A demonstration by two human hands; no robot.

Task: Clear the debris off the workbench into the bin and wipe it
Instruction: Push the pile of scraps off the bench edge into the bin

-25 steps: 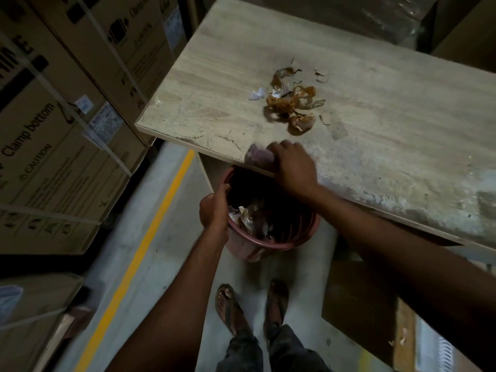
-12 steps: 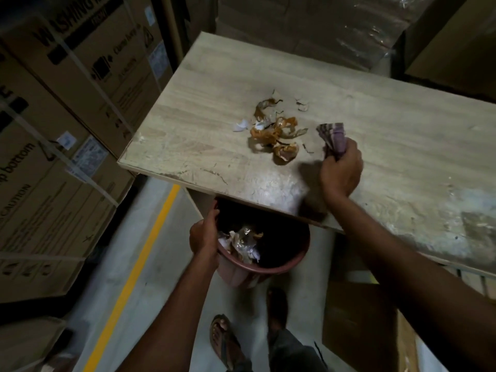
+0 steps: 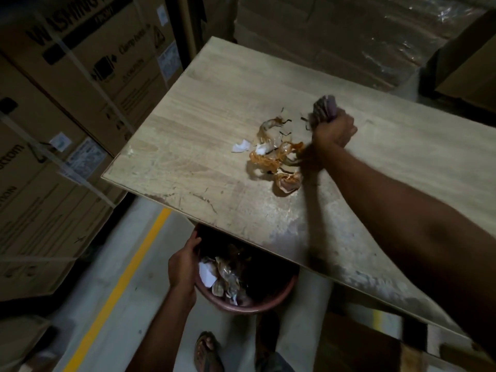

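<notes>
Below, bin (image 3: 279,299) holding scraps (image 3: 224,277), left hand (image 3: 183,264) gripping rim, right hand (image 3: 334,130) clutching cloth (image 3: 324,108)

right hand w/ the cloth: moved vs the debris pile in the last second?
Yes. The right hand, gripping the cloth, went from the workbench edge above the bin to the far side of the debris pile.
</notes>
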